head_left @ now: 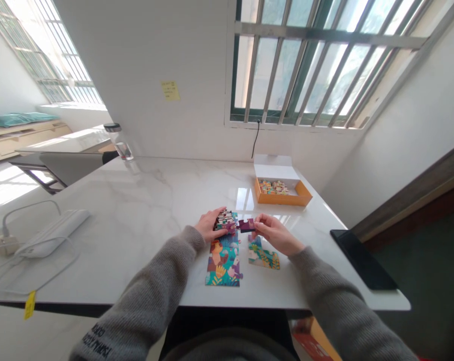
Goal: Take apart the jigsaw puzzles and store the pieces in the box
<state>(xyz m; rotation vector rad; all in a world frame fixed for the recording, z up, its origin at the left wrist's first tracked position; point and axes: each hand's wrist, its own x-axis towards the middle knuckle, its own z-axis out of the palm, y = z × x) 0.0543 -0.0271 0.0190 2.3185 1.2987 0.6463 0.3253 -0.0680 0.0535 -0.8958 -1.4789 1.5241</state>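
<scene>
My left hand curls round a stack of puzzle pieces, thumb on the near side and fingers on the far side. Between the thumb and fingers of my right hand is a dark purple puzzle piece, close to the right of that stack. Below my left hand lies a joined puzzle section with an orange animal on teal. A smaller joined section, with green and yellow plants, lies apart from it, below my right hand, which partly hides it.
An open orange box holds more puzzle pieces at the back right. A black flat device lies along the right edge. On the left are a white power strip and cables. A lidded bottle stands at the back left.
</scene>
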